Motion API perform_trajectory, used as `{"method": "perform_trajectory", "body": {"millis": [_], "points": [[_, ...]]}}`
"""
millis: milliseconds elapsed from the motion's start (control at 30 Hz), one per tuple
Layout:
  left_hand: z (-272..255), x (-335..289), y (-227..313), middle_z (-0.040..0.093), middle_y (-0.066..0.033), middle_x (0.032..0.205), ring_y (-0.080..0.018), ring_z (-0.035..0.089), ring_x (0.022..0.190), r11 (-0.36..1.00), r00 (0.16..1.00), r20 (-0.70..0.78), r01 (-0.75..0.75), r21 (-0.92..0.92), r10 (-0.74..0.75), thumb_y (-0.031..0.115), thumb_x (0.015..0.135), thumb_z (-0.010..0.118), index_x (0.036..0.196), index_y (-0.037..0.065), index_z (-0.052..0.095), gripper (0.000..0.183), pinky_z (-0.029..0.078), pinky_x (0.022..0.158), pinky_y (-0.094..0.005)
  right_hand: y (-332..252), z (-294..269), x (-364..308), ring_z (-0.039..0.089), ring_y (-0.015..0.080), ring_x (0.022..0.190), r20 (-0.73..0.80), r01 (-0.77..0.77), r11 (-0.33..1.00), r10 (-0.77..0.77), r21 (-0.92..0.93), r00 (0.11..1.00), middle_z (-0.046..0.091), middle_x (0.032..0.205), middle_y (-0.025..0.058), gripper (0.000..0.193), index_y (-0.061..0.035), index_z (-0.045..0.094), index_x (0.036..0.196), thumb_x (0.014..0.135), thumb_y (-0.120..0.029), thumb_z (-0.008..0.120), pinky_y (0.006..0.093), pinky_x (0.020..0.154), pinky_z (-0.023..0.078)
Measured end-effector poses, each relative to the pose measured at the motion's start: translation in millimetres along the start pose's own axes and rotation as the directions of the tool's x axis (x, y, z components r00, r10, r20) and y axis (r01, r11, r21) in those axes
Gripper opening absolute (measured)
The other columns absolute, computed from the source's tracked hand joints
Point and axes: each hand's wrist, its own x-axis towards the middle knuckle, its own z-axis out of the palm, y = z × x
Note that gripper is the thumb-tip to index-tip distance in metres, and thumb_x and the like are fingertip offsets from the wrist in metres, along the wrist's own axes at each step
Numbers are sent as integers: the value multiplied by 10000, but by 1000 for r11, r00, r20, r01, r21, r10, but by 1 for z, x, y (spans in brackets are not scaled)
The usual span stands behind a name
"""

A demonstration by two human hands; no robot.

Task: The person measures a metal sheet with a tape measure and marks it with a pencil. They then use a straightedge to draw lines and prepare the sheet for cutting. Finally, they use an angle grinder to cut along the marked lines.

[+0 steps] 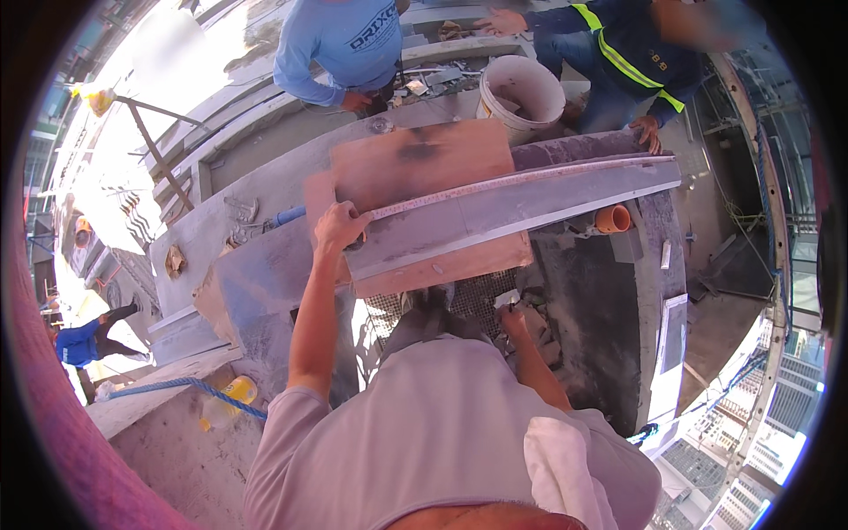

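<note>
So, tape (521,178) already spans the uncut-looking slab (512,210), left hand (340,227) pinching one end, right hand (513,321) gripping a white scrap (507,299).

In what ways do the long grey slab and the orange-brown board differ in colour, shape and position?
Colour: the grey slab has a pale lower edge, while the orange-brown board carries a dark smudge.
Shape: the slab is long and narrow; the board looks shorter and broader.
Position: the slab lies across the top; the board is partly hidden beneath it.
Both have broad, flat faces.
</note>
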Motion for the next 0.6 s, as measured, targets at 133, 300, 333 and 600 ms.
{"method": "perform_trajectory", "body": {"millis": [133,300,333,600], "points": [[-1,-1,-10,829,-84,887,-312,801,917,999,998,41,39,-9,-39,539,865,843,908,101,813,441,605,845,-463,-10,12,-13,670,210,598,31,-47,999,47,6,998,693,682,68,360,-44,759,821,994,-315,597,393,579,531],[-2,-2,3,830,-88,925,-320,797,947,998,998,37,58,-32,-57,553,870,842,938,107,813,452,599,861,-456,38,24,16,575,173,500,34,0,999,-1,41,999,612,619,47,335,-86,696,767,1016,-260,555,380,473,448],[-3,-3,3,830,-89,929,-319,797,953,998,998,10,66,-13,-66,556,872,840,939,108,813,453,598,862,-458,34,26,10,661,217,597,44,-39,998,37,41,998,680,696,90,348,-52,743,853,1011,-316,581,409,543,513],[16,-4,-16,798,-127,980,-362,769,977,992,991,-83,-95,80,101,561,896,821,922,102,796,460,575,892,-502,21,6,-15,779,399,838,-178,15,998,-3,63,984,785,858,221,439,-3,781,996,1045,-396,592,507,810,602]]}}
